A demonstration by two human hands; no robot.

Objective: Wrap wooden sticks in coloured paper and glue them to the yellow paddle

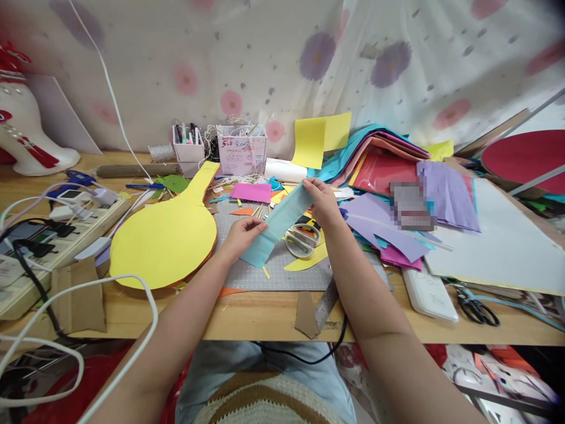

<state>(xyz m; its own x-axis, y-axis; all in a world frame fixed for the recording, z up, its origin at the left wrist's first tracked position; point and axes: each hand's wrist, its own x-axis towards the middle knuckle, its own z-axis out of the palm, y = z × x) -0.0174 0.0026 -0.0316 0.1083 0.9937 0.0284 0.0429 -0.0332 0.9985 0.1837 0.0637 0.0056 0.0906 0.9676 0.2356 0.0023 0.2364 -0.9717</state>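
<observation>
Two-Handed Hold on a Blue Paper Strip: Layout and Hazards

Left: A power strip (pixel 95 228), loaded with plugs, sits on the wooden surface (pixel 265 318). A white cable (pixel 154 312) loops in front of it and crosses the left forearm in view; contact cannot be confirmed. Hazard: if the forearm swings outward, it may snag the loop and jerk the hold.

Left of centre: A yellow paddle-shaped piece (pixel 163 241) lies flat, its rounded edge near the left forearm. Hazard: an elbow or sleeve-level brush may shift or bend it.

Centre: The left hand (pixel 241 238) pinches the lower edge of the blue strip (pixel 282 224) between thumb and fingers, nearly closed. The strip slants up to the right above a grey cutting mat (pixel 282 280). Hazard: uneven tension between the two grips may crease or tear the thin-looking sheet.

Right of centre: White-handled scissors (pixel 304 240) lie just beside the strip, near a curved yellow offcut (pixel 309 259). Hazard: lowering the strip carelessly may catch it on the handles. The right hand (pixel 324 200) pinches the strip's upper end, fingertips together. A loose pinch may let that end slip.

Right: Purple sheets (pixel 371 218) overlap near the right forearm. Hazard: a sideways sweep may drag them out of place.
</observation>
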